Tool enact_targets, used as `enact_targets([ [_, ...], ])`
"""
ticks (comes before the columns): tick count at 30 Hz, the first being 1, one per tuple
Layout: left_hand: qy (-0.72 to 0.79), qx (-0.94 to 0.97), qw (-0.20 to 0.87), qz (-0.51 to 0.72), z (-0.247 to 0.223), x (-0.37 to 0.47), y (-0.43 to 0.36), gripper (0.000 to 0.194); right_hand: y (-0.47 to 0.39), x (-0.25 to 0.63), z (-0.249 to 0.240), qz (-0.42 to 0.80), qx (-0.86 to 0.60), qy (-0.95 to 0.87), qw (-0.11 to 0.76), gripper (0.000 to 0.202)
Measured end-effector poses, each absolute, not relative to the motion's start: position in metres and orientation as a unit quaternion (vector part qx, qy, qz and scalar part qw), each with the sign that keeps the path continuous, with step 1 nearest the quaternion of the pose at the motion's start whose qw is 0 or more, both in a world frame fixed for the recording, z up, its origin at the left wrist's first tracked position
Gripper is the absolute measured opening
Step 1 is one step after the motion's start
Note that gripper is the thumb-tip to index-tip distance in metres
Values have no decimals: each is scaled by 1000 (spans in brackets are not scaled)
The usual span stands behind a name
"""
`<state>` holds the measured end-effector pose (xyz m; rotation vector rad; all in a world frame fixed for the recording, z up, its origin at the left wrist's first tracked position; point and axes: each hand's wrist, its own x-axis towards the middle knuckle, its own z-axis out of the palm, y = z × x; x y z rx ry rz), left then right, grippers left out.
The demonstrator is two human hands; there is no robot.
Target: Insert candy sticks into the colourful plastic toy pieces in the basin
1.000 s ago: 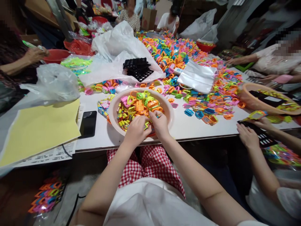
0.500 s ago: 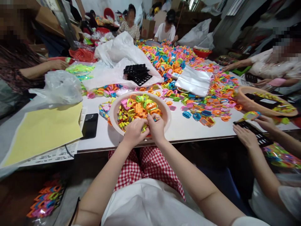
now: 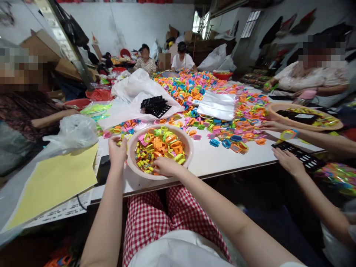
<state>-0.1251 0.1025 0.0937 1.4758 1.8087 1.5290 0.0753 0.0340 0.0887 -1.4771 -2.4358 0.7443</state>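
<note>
A pale pink basin (image 3: 188, 155) stands at the table's front edge, holding orange, green and pink plastic pieces (image 3: 158, 142) and small yellow-and-red pieces (image 3: 143, 159). My right hand (image 3: 164, 165) reaches into its near side, fingers bent down among the small pieces; whether they pinch one is hidden. Left of the basin, my left hand (image 3: 117, 147) is raised just above the table with its fingers curled round something yellow-green, too small to make out. It is beside a loose heap of coloured pieces (image 3: 130, 126).
A dark phone (image 3: 104, 167) and yellow sheet (image 3: 55, 181) lie left. Behind are a white plastic sheet (image 3: 133, 89), black trays (image 3: 155, 106), clear bags (image 3: 217, 105) and a large coloured pile (image 3: 191, 85). At right, a co-worker's hands (image 3: 289, 161) touch a black tray (image 3: 302, 155).
My hands have parted: the left moved out of the basin to its left side, the right stayed low in the basin. The view has tilted up. A co-worker's hand at right has reached across the table.
</note>
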Motion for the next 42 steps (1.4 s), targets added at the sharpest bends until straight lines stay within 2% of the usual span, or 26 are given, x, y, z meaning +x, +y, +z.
enact_targets([
  [2, 688, 510, 189, 480, 90, -147, 126, 35, 33, 71, 90, 186, -481, -857, 5, 27],
  [6, 743, 508, 235, 366, 76, -162, 151, 46, 34, 70, 97, 137, -457, -877, -63, 29],
  [12, 687, 570, 265, 364, 77, -155, 158, 31, 35, 72, 99, 127, -458, -879, -51, 23],
  [17, 611, 651, 153, 423, 102, -126, 131, 29, 32, 71, 96, 119, -484, -867, -19, 25],
  [19, 558, 742, 158, 336, 104, -103, 110, 24, 32, 71, 95, 121, -498, -859, -14, 33],
  [22, 502, 823, 232, 130, 94, -72, 84, 24, 33, 72, 94, 127, -507, -852, -10, 41],
  [27, 513, 813, 259, -92, 81, -59, 71, 31, 36, 77, 93, 147, -483, -863, -9, 28],
  [31, 485, 813, 293, -133, 83, -61, 73, 32, 39, 83, 86, 189, -547, -813, 63, 32],
  [36, 468, 820, 316, -89, 89, -60, 69, 20, 44, 88, 77, 294, -617, -682, 262, 35],
  [39, 509, 809, 293, -8, 89, -63, 65, 19, 44, 89, 75, 322, -607, -640, 345, 32],
  [42, 493, 786, 349, 129, 88, -68, 62, 35, 45, 90, 76, 350, -595, -598, 407, 31],
])
